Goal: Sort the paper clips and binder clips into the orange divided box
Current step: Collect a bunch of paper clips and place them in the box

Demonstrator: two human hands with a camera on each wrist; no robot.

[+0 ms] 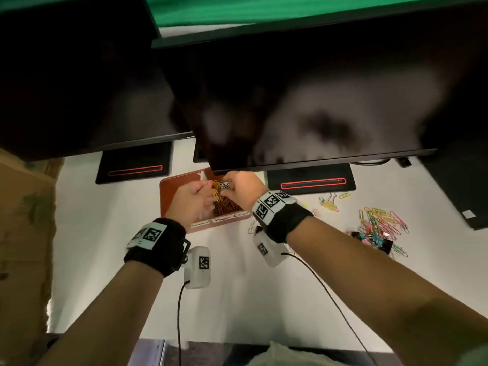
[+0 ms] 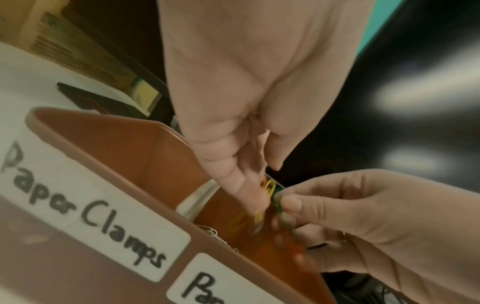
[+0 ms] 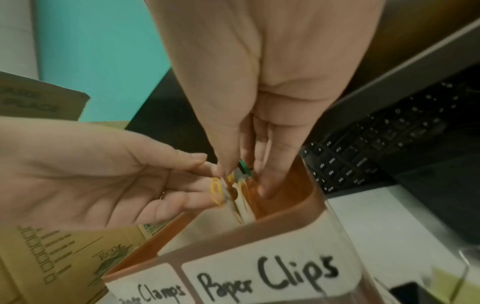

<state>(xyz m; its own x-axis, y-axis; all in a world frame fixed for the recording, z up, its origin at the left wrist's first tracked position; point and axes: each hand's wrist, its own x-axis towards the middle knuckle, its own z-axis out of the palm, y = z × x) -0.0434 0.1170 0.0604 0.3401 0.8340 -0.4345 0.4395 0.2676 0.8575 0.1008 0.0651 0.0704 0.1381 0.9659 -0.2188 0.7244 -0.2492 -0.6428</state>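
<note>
Hanging over the orange divided box (image 1: 169,191), 2 dark monitors (image 1: 303,101) hide its far edge at 12 o'clock. Both hands meet above the "Paper Clips" compartment: the left hand (image 1: 191,200) pinches yellow paper clips (image 3: 217,191) in its fingers (image 3: 197,162), and the right hand (image 1: 244,187) pinches a small green clip (image 3: 244,166); its kind is too blurred to tell. Loose paper clips and binder clips (image 1: 380,228) lie heaped on the white desk (image 1: 105,247) at 3 o'clock, beside a keyboard (image 3: 376,144). A cardboard box (image 1: 23,233) stands at 9 o'clock.
</note>
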